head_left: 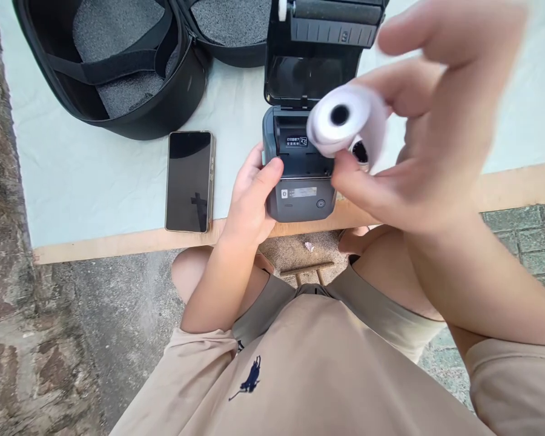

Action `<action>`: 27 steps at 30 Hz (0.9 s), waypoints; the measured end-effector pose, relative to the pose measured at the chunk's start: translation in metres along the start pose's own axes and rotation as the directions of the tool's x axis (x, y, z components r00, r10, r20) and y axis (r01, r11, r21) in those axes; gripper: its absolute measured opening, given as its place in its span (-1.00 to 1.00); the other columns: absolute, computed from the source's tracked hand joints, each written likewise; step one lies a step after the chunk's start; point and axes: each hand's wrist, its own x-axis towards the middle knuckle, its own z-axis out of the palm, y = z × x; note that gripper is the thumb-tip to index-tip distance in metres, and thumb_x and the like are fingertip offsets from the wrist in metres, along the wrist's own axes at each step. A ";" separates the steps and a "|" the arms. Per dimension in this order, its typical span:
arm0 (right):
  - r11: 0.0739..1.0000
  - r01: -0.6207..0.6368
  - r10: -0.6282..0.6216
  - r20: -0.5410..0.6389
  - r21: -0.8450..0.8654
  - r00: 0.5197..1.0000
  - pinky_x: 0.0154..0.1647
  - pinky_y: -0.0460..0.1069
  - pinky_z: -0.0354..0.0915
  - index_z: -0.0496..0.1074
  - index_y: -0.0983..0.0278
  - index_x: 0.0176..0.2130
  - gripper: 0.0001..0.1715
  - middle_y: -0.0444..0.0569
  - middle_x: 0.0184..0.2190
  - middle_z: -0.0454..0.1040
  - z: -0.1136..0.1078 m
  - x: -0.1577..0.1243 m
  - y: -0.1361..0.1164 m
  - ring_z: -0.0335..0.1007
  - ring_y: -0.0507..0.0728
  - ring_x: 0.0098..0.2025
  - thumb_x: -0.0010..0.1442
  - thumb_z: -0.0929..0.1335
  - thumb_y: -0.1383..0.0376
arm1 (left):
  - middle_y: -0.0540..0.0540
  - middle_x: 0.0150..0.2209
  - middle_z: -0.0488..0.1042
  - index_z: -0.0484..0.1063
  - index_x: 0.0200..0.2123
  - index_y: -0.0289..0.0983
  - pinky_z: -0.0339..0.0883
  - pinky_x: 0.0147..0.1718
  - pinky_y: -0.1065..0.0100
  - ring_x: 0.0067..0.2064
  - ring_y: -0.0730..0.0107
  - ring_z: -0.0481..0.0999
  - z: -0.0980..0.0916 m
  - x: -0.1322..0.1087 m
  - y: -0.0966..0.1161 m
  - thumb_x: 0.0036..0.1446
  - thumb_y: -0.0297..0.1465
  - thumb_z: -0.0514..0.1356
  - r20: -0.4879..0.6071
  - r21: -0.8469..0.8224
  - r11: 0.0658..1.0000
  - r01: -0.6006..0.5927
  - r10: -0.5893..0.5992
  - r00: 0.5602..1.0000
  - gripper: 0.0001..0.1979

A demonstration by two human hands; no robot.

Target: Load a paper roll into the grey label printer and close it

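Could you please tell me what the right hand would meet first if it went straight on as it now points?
Leading with the white roll it holds, the right hand would probably meet the open printer first, though depth is unclear.

your right hand (454, 127) is all motion smear, white roll (362, 118) blurry too and blocking part of the printer (300, 208), your left hand's (249, 206) fingertips mostly lost beside it, lid (313, 79) and black case (177, 106) chopped by the top edge, front label (303, 192) unreadable tbh
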 end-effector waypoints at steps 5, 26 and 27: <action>0.969 0.041 -0.065 -0.090 -0.242 0.994 -0.23 0.04 0.22 0.26 0.23 0.00 -0.64 -0.01 -0.04 0.49 0.013 0.003 -0.014 0.52 0.11 -0.16 0.17 0.25 0.30 | -0.08 -0.11 0.62 0.39 -0.02 -0.18 0.53 0.05 0.22 0.22 0.12 0.49 0.000 -0.003 0.001 0.17 -0.17 0.27 0.017 -0.013 0.999 0.039 -0.038 0.999 -0.64; 0.877 0.016 0.019 0.068 -0.481 0.998 -0.31 0.04 0.14 0.37 0.15 -0.15 -0.84 -0.11 -0.23 0.54 0.014 0.008 -0.013 0.40 0.12 -0.35 0.30 0.23 0.28 | -0.05 -0.10 0.60 0.41 -0.05 -0.15 0.50 0.12 0.16 0.29 0.07 0.40 -0.001 -0.002 0.000 0.16 -0.13 0.27 0.009 0.011 0.999 0.047 -0.047 0.999 -0.65; 0.881 0.021 0.015 0.071 -0.472 0.997 -0.31 0.03 0.15 0.38 0.15 -0.16 -0.84 -0.11 -0.19 0.54 0.013 0.008 -0.012 0.40 0.10 -0.35 0.30 0.23 0.29 | -0.05 -0.11 0.61 0.41 -0.04 -0.15 0.49 0.13 0.15 0.29 0.07 0.40 -0.001 -0.002 0.000 0.16 -0.12 0.27 0.006 0.023 0.998 0.051 -0.051 0.999 -0.64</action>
